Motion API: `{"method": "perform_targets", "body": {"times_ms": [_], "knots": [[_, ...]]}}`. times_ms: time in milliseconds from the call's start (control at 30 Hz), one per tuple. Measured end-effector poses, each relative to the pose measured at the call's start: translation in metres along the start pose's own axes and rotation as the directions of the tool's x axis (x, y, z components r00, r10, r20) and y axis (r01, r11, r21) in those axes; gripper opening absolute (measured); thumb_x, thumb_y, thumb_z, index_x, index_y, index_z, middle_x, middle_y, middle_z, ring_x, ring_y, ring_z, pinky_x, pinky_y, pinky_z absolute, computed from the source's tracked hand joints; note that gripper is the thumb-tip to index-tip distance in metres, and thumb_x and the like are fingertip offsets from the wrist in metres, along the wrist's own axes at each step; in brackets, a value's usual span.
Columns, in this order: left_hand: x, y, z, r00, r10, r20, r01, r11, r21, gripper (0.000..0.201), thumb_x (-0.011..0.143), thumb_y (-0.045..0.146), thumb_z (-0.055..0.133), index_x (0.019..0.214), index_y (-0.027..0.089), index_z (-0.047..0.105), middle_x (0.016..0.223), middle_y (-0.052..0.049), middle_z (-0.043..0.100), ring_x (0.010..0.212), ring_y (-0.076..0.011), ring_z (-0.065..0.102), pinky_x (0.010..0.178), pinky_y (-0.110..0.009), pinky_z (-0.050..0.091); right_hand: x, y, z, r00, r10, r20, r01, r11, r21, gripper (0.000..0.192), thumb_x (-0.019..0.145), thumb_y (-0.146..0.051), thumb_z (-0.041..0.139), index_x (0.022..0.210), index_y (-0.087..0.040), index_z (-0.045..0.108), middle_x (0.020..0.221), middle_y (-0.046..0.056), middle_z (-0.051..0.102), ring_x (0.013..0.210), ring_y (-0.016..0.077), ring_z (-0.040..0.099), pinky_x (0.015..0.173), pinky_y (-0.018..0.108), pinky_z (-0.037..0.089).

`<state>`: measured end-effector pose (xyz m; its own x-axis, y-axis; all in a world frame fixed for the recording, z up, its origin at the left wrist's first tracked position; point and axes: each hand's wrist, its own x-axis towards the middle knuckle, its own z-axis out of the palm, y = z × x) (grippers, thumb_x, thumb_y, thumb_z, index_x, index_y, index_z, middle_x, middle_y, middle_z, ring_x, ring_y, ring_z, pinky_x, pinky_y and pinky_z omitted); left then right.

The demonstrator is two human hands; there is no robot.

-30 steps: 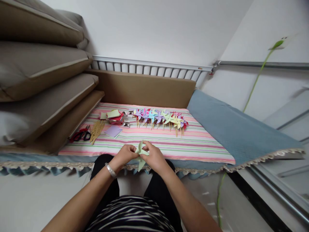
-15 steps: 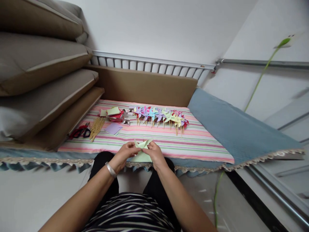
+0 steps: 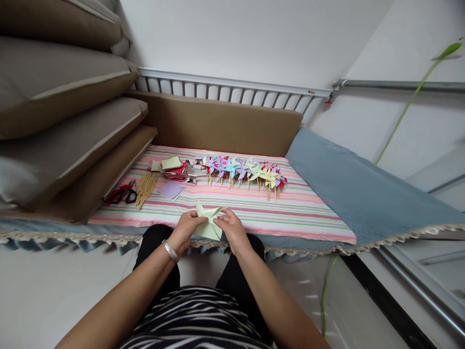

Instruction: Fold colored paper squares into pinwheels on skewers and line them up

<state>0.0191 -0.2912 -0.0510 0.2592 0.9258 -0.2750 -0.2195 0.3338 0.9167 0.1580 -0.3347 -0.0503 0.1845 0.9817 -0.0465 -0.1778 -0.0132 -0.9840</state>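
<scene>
While both hands meet over the near edge of the striped cloth [image 3: 298, 213], the left hand [image 3: 187, 228] pinches one side of a pale green paper [image 3: 209, 222] with its fingers curled tight, and the right hand [image 3: 232, 229] nips the other side between thumb and fingertips. The paper sits between them, partly folded, its points sticking up. Farther back on the cloth lie a row of coloured pinwheels [image 3: 243, 170] on sticks, a stack of paper squares [image 3: 170, 166], a purple sheet [image 3: 170, 190], a bundle of wooden sticks [image 3: 146, 187] and red-handled scissors [image 3: 121, 194]. Brown cushions [image 3: 61, 121] are stacked to the left.
</scene>
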Motion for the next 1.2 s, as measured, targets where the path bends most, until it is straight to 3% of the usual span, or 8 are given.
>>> {"method": "perform_targets", "body": {"times_ms": [67, 100, 200, 300, 400, 567, 767, 1200], "knots": [[0.003, 0.003, -0.005, 1.000, -0.001, -0.025, 0.001, 1.000, 0.001, 0.022, 0.050, 0.022, 0.073, 0.068, 0.010, 0.067, 0.057, -0.004, 0.067, 0.048, -0.0145, 0.058, 0.051, -0.025, 0.043, -0.008, 0.002, -0.005, 0.986, -0.154, -0.066, 0.140, 0.974, -0.178, 0.035, 0.069, -0.025, 0.064, 0.103, -0.020, 0.058, 0.081, 0.003, 0.066, 0.077, 0.0200, 0.062, 0.076, 0.036, 0.049], [0.004, 0.004, -0.008, 0.999, -0.002, -0.033, 0.002, 1.000, 0.002, 0.021, 0.050, 0.021, 0.072, 0.067, 0.010, 0.066, 0.057, -0.004, 0.067, 0.047, -0.0145, 0.058, 0.051, -0.026, 0.043, -0.013, 0.003, -0.008, 0.956, -0.283, -0.073, 0.247, 0.916, -0.315, 0.034, 0.072, -0.024, 0.062, 0.106, -0.021, 0.057, 0.088, 0.005, 0.065, 0.084, 0.0207, 0.061, 0.081, 0.038, 0.047], [0.007, 0.008, -0.014, 0.999, -0.006, -0.041, 0.006, 1.000, 0.009, 0.018, 0.050, 0.021, 0.071, 0.062, 0.011, 0.064, 0.054, -0.004, 0.065, 0.045, -0.0142, 0.056, 0.049, -0.025, 0.042, -0.030, 0.005, -0.014, 0.782, -0.612, 0.118, 0.517, 0.531, -0.672, 0.029, 0.080, -0.018, 0.054, 0.109, -0.022, 0.058, 0.110, 0.009, 0.061, 0.106, 0.0230, 0.053, 0.095, 0.043, 0.041], [0.007, 0.011, -0.015, 0.999, -0.003, -0.037, 0.004, 1.000, 0.013, 0.017, 0.049, 0.021, 0.071, 0.060, 0.012, 0.062, 0.051, -0.002, 0.063, 0.043, -0.0132, 0.055, 0.048, -0.025, 0.041, -0.042, 0.007, -0.013, 0.700, -0.635, 0.327, 0.590, 0.257, -0.765, 0.030, 0.079, -0.012, 0.052, 0.108, -0.021, 0.059, 0.131, 0.012, 0.048, 0.122, 0.0257, 0.040, 0.102, 0.046, 0.035], [0.006, 0.012, -0.011, 0.999, 0.007, -0.045, -0.006, 1.000, 0.020, 0.015, 0.048, 0.020, 0.071, 0.054, 0.013, 0.059, 0.046, 0.000, 0.059, 0.040, -0.0114, 0.051, 0.044, -0.024, 0.038, -0.045, 0.008, -0.006, 0.695, -0.604, 0.391, 0.581, 0.150, -0.800, 0.031, 0.078, -0.009, 0.052, 0.106, -0.019, 0.059, 0.143, 0.013, 0.032, 0.132, 0.0280, 0.027, 0.105, 0.048, 0.031], [0.004, 0.014, -0.007, 0.998, 0.031, -0.063, -0.028, 0.998, 0.058, 0.011, 0.048, 0.019, 0.069, 0.055, 0.013, 0.062, 0.048, -0.001, 0.061, 0.042, -0.0113, 0.052, 0.044, -0.023, 0.037, -0.039, 0.007, 0.003, 0.681, -0.643, 0.349, 0.552, 0.138, -0.823, 0.015, 0.080, -0.012, 0.052, 0.089, -0.017, 0.062, 0.141, 0.013, 0.036, 0.133, 0.0275, 0.028, 0.106, 0.048, 0.031], [0.002, 0.013, -0.007, 0.997, 0.056, -0.059, -0.049, 0.991, 0.122, 0.016, 0.049, 0.020, 0.069, 0.063, 0.012, 0.066, 0.052, -0.001, 0.063, 0.044, -0.0114, 0.052, 0.048, -0.023, 0.038, -0.036, 0.003, 0.004, 0.671, -0.678, 0.301, 0.549, 0.180, -0.816, 0.015, 0.083, -0.015, 0.051, 0.082, -0.019, 0.065, 0.135, 0.011, 0.045, 0.129, 0.0266, 0.033, 0.103, 0.048, 0.034], [-0.006, 0.009, 0.000, 0.996, 0.042, 0.084, -0.057, 0.980, 0.193, 0.020, 0.049, 0.021, 0.072, 0.066, 0.011, 0.069, 0.051, 0.001, 0.060, 0.044, -0.0101, 0.048, 0.048, -0.023, 0.033, -0.019, -0.004, 0.005, 0.770, -0.599, 0.218, 0.489, 0.336, -0.805, 0.009, 0.077, -0.014, 0.059, 0.074, -0.020, 0.065, 0.138, 0.010, 0.043, 0.132, 0.0299, 0.028, 0.103, 0.053, 0.030]]}}
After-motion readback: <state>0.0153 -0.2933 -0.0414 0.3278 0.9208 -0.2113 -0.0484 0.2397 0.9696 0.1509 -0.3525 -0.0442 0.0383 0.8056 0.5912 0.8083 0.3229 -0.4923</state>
